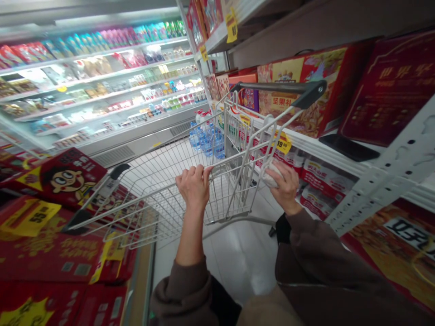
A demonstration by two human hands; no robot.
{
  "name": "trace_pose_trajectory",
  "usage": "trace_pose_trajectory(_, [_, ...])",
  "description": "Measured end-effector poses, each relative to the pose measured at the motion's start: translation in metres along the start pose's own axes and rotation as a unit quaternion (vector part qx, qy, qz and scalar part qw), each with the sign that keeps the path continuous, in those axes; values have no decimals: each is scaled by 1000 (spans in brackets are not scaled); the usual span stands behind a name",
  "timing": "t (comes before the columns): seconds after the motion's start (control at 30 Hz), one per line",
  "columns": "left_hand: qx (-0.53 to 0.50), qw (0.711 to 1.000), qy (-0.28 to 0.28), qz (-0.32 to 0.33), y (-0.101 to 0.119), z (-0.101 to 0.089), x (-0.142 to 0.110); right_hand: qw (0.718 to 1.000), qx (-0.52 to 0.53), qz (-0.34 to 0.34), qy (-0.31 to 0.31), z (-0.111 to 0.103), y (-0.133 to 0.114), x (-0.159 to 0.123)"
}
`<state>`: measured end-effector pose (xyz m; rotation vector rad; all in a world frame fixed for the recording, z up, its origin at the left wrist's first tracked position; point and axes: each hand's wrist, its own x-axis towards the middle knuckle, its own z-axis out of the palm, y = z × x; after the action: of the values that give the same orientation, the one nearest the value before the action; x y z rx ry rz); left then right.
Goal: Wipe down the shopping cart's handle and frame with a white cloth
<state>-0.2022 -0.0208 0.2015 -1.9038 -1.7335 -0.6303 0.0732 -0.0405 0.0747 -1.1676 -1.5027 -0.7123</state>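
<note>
Hands apart, both on the cart. Your left hand (194,186) is clamped over the near top rail of the wire shopping cart (149,213), fingers curled around the wire. Your right hand (284,186) is closed on a pale crumpled bundle (272,175) and pressed against the cart's right side frame. Exact material of the bundle: cannot tell. Brown sleeves (183,294) (316,267) cover both forearms up to the wrists.

Surroundings, taken from the cart outward. Below it: glossy pale floor tile (238,267). Left of it, touching or just beside the basket: stacked red gift boxes (50,244), one printed with a cartoon face (64,179), and a yellow price sign (30,217) on top. Right of it, just beside the frame: white perforated shelf upright (384,181), with red gift boxes (306,90) on the shelf and a yellow price tag (283,142) on the shelf edge.

At the cart's far end: bottled water (207,140), seen through the mesh; inside the basket or beyond it, cannot tell. Farther left, well apart from the cart: a refrigerated display case (102,90) with lit shelves of packaged goods.
</note>
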Motion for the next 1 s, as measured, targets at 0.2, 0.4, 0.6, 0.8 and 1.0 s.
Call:
trace_pose_trajectory(0.2, [-2,1000,0,2,-1,2,1,996,-53,-44,-50,-9,-1,19])
trace_pose_trajectory(0.4, [-3,1000,3,2,-2,3,1,999,-42,-11,-26,-6,1,18])
trace_pose_trajectory(0.6, [-4,1000,2,2,-2,4,0,998,19,-15,-52,-9,-9,16])
trace_pose_trajectory(0.8, [-17,1000,13,-21,3,1,-5,998,9,6,-57,-3,-19,16])
trace_pose_trajectory(1.0, [-56,998,25,-15,5,6,-13,995,35,-19,-88,4,-36,-13])
